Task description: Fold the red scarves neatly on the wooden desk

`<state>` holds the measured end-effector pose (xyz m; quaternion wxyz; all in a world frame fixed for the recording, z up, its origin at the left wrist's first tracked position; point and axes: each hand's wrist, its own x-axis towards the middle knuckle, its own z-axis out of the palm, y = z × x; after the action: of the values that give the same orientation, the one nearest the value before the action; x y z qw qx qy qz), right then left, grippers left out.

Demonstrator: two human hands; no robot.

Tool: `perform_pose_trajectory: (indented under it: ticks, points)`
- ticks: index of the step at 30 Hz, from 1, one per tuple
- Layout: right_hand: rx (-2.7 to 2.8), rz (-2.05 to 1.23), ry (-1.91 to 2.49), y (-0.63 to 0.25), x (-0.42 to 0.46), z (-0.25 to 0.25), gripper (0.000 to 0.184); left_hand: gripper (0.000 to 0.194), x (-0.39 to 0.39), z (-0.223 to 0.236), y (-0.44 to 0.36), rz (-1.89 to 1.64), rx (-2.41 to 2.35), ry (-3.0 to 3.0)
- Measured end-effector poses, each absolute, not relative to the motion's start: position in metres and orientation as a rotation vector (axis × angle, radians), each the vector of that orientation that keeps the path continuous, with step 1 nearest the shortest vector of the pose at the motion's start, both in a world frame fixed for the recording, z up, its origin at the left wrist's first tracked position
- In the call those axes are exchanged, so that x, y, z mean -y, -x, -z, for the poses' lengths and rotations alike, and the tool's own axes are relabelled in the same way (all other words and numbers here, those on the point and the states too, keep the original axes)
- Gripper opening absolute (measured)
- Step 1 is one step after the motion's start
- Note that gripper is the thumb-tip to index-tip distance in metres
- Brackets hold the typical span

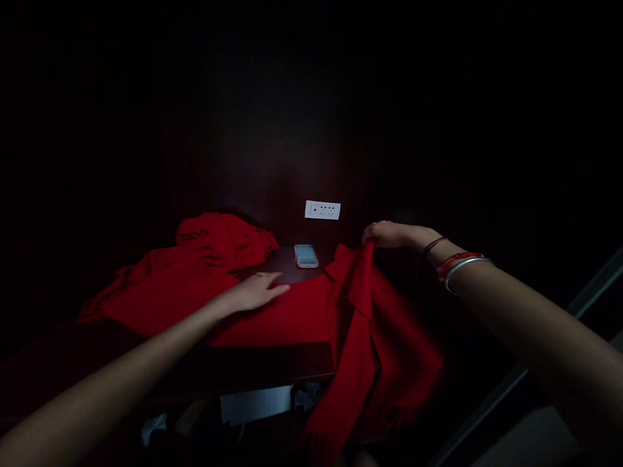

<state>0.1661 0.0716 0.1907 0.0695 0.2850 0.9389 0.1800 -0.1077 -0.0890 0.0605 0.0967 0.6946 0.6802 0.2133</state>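
A red fringed scarf (296, 318) lies across a dark shelf, bunched at its far left end and spread flatter in the middle. My right hand (384, 233) pinches its edge and holds that part raised, so folds hang down over the shelf's front edge with fringe at the bottom. My left hand (257, 290) rests on or just above the flat middle part, fingers stretched out and thumb apart. Whether its palm touches the cloth I cannot tell. Behind the scarf lies a phone (306, 256) with its screen lit and blurred out.
A white wall socket (322, 210) is set in the dark back panel. The shelf's front edge (272, 375) runs below the scarf. Under it, a pale flat item (256, 405) and other dim things show. A light diagonal strip (501, 395) crosses the lower right.
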Motion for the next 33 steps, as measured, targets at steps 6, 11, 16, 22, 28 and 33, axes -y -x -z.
perform_pose_trajectory:
  ticks: [6, 11, 16, 22, 28, 33]
  points:
    - [-2.788, -0.492, -0.951, -0.158, -0.052, -0.208, 0.024, 0.089, 0.089, -0.058, -0.018, -1.277, -1.497, -1.883]
    - [-2.779, -0.642, -0.913, -0.137, -0.047, -0.216, 0.026, 0.084, 0.06, -0.079, -0.035, -1.45, -1.748, -1.934]
    - [-2.829, -0.797, -0.847, -0.111, -0.044, -0.216, 0.021, 0.063, 0.031, -0.095, -0.018, -1.413, -1.788, -1.855]
    - [-3.099, -0.799, -0.755, -0.084, -0.051, -0.193, 0.018, 0.044, 0.029, -0.096, 0.02, -1.374, -1.532, -1.622]
    - [-3.383, -0.556, -0.908, -0.039, -0.064, -0.141, 0.027, 0.054, 0.036, -0.082, 0.069, -1.22, -1.561, -1.262]
    - [-3.34, -0.158, -1.403, -0.017, -0.059, -0.087, 0.059, 0.072, 0.041, -0.054, 0.104, -1.135, -1.813, -0.946]
